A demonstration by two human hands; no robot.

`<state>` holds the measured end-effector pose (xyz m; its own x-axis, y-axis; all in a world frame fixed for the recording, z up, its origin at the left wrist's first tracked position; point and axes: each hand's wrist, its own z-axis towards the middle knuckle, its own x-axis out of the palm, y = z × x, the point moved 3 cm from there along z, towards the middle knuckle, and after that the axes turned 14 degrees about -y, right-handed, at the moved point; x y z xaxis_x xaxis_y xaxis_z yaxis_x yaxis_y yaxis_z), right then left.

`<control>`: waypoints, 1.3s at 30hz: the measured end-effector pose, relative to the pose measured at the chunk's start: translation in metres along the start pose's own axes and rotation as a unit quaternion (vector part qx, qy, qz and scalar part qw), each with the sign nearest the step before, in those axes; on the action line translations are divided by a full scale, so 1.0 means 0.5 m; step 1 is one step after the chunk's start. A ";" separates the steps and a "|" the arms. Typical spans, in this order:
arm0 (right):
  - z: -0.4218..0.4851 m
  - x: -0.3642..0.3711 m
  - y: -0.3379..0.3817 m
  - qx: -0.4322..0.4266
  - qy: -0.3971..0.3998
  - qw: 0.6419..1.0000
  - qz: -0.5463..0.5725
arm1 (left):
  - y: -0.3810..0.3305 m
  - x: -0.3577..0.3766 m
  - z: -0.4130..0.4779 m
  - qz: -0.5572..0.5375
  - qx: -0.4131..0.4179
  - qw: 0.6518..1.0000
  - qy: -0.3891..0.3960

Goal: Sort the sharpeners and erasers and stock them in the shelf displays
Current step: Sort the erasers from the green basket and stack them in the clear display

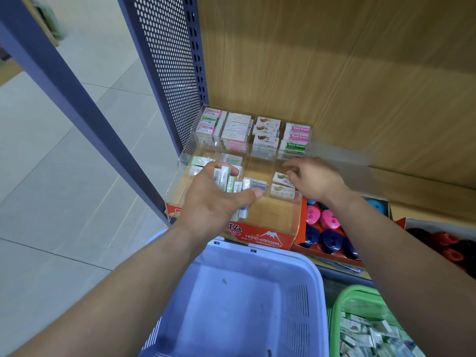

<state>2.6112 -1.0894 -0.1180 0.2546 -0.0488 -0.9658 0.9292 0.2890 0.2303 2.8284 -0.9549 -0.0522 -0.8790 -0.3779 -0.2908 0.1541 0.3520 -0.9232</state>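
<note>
Gripping a bunch of small paper-sleeved erasers (229, 182) over the clear acrylic display (279, 216), the left hand (213, 199) is beside the relaxed, empty right hand (316, 180); rear compartments full, front sparse, green plastic basket (332, 318) holding more.

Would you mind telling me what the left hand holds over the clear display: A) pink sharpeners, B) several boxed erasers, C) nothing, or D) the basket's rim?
B: the left hand grips a bunch of small boxed erasers above the clear display.

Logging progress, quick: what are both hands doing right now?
Left hand: grips a bunch of erasers.
Right hand: open, holding nothing.
</note>
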 end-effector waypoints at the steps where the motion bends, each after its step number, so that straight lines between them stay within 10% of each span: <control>1: -0.003 0.001 0.002 -0.004 0.027 1.000 0.000 | -0.001 -0.002 -0.001 -0.007 -0.006 1.000 -0.001; 7: -0.020 -0.021 0.022 0.005 0.097 0.995 0.020 | -0.013 -0.009 -0.010 -0.075 -0.047 0.996 -0.001; 12: -0.084 -0.111 0.071 0.001 -0.061 0.992 0.111 | -0.025 -0.012 -0.015 -0.126 -0.067 0.990 0.011; 19: -0.180 -0.162 0.178 0.051 0.031 0.854 0.518 | -0.049 0.001 -0.041 -0.165 -0.047 0.983 0.060; 39: -0.198 -0.181 0.149 0.182 0.023 0.762 0.621 | -0.048 -0.009 -0.048 -0.160 -0.038 0.982 0.089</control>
<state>2.6308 -0.9687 -0.0252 0.9964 0.0816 0.0239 -0.0071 -0.2006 0.9796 2.8177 -0.9411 -0.0228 -0.9427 -0.3271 0.0661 -0.1715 0.3049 -0.9368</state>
